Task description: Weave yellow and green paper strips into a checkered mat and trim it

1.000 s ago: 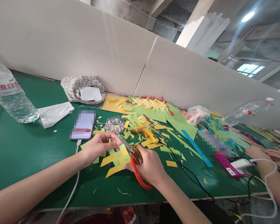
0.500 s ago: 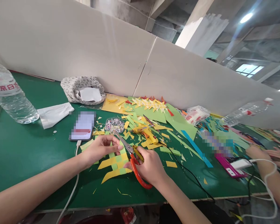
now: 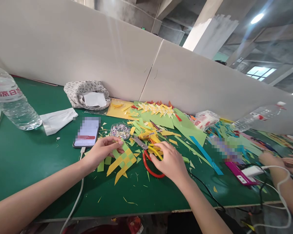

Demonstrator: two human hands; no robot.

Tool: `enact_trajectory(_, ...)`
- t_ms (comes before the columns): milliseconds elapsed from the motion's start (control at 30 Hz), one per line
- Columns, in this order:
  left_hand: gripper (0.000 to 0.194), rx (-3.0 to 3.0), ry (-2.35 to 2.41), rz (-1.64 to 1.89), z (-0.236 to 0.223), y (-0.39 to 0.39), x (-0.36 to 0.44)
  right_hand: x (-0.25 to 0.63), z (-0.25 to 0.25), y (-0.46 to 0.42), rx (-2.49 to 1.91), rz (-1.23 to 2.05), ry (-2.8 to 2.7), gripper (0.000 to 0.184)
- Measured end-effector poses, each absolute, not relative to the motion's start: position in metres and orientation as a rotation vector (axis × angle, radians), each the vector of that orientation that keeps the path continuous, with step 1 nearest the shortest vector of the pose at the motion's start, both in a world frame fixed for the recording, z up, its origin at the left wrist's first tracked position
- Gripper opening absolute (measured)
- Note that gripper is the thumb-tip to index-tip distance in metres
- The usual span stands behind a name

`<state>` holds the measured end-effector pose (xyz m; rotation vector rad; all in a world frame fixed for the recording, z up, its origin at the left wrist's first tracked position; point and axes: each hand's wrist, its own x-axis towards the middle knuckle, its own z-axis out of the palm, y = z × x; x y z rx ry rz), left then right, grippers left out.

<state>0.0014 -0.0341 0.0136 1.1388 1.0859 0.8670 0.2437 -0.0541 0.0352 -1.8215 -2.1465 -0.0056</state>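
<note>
Pinched in the fingers of my left hand [image 3: 104, 151] is a woven piece of yellow and green paper strips [image 3: 124, 161], its loose strip ends pointing toward the table's front edge. My right hand [image 3: 171, 159] is closed around the handles of a pair of scissors [image 3: 144, 147], one handle red and the other yellow. The blades point up and left, apart from the woven paper, and look nearly closed. Just beyond the scissors lies a yellow glue gun [image 3: 148, 136] among paper scraps. A clear box of small round pieces [image 3: 120, 130] sits beyond my left hand.
On the left are a phone [image 3: 86, 131] on a white cable, a white tissue [image 3: 58, 120] and a water bottle [image 3: 19, 107]. Finished woven paper pieces [image 3: 158, 109] lie near the partition. A magenta power strip [image 3: 239, 175] and another person's hands [image 3: 271, 161] are at right.
The scissors have drawn back right, away from the woven paper, with my right hand. My left hand has tilted the woven paper, and small green scraps now lie beside it.
</note>
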Motion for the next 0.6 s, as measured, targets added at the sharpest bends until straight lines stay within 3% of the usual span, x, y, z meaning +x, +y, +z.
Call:
enact_trajectory(67,0.024,1.14,1.068,0.859,0.013,-0.034,0.002,0.235,0.036,-0.058,-1.666,0.111,-2.1,0.027)
enact_trajectory(300,0.03,1.129,1.016,0.858,0.016,-0.038,0.003,0.2,0.017,-0.067,-1.397,1.085,-1.857,0.031)
enact_trajectory(467,0.047,1.078,0.987,0.783,0.01,-0.037,0.003,0.203,0.01,-0.058,-1.372,1.265,-1.368,0.037)
enact_trajectory(600,0.032,1.145,0.983,0.778,0.007,-0.037,0.005,0.205,0.01,-0.056,-1.366,1.343,-1.321,0.033)
